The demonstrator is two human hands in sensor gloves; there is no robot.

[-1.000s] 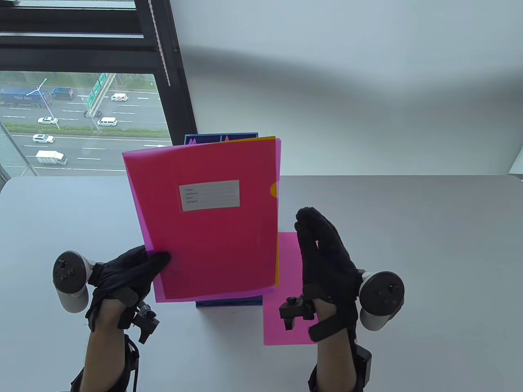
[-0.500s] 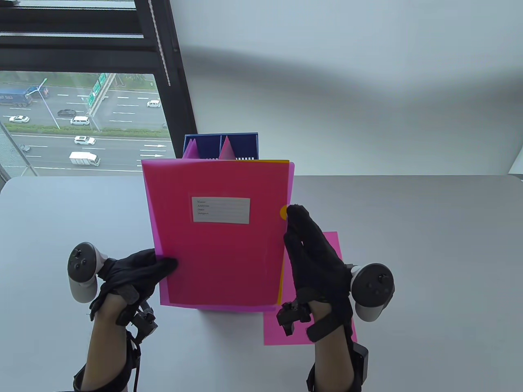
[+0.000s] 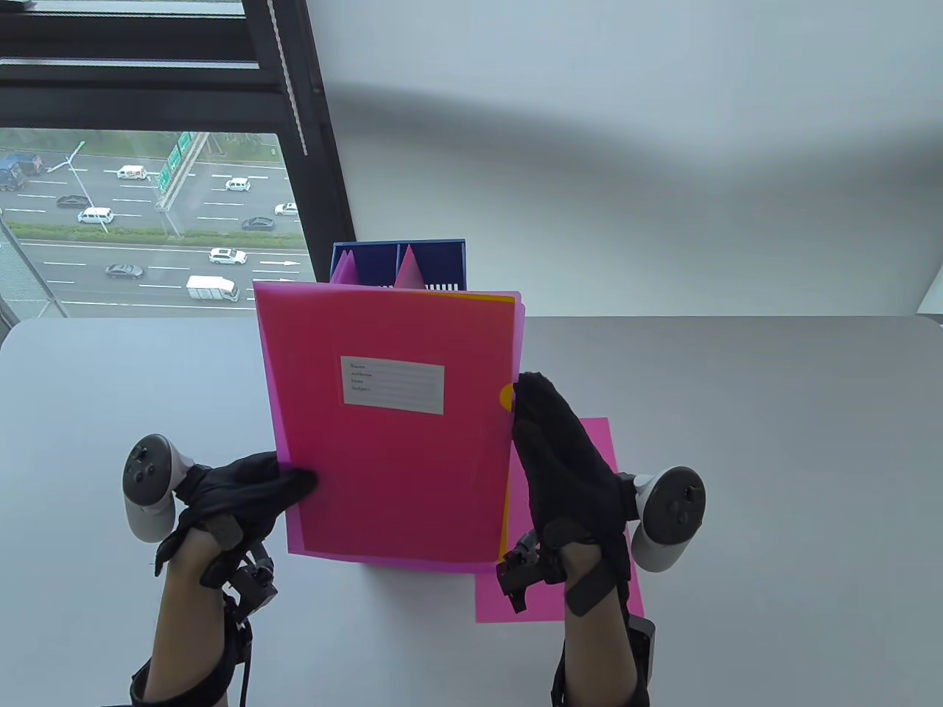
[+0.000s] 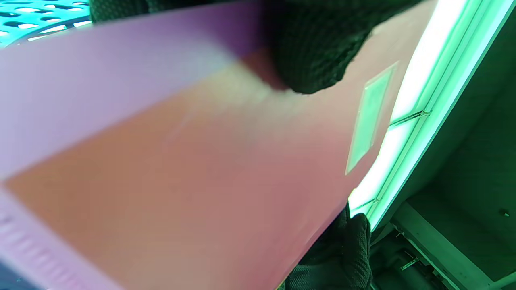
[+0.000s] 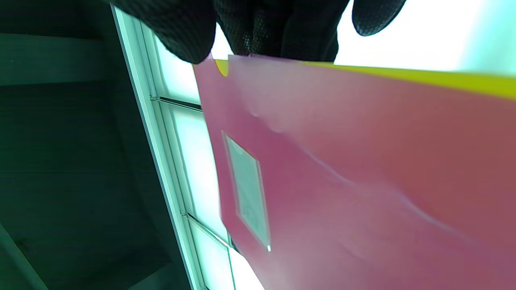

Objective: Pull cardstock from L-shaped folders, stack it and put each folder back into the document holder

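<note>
A translucent pink L-shaped folder (image 3: 390, 442) with a white label stands upright over the table, in front of the blue document holder (image 3: 435, 265). Yellow cardstock (image 3: 505, 398) inside it shows at the thumb notch and along the open right edge. My left hand (image 3: 291, 479) grips the folder's lower left corner, thumb on the front face. My right hand (image 3: 527, 390) pinches the open edge at the notch, on the cardstock. In the right wrist view the right hand (image 5: 225, 44) closes over the folder (image 5: 363, 181) and the yellow cardstock edge (image 5: 443, 78).
A pink cardstock sheet (image 3: 490, 604) lies flat on the grey table (image 3: 737, 479) under my right wrist. Two more pink folders (image 3: 407, 271) stand in the document holder. A window with a dark frame (image 3: 309, 147) rises behind the table's left side.
The folder has come down and to the right, uncovering the holder's top. My right hand has risen from the table sheet to the notch at the folder's right edge.
</note>
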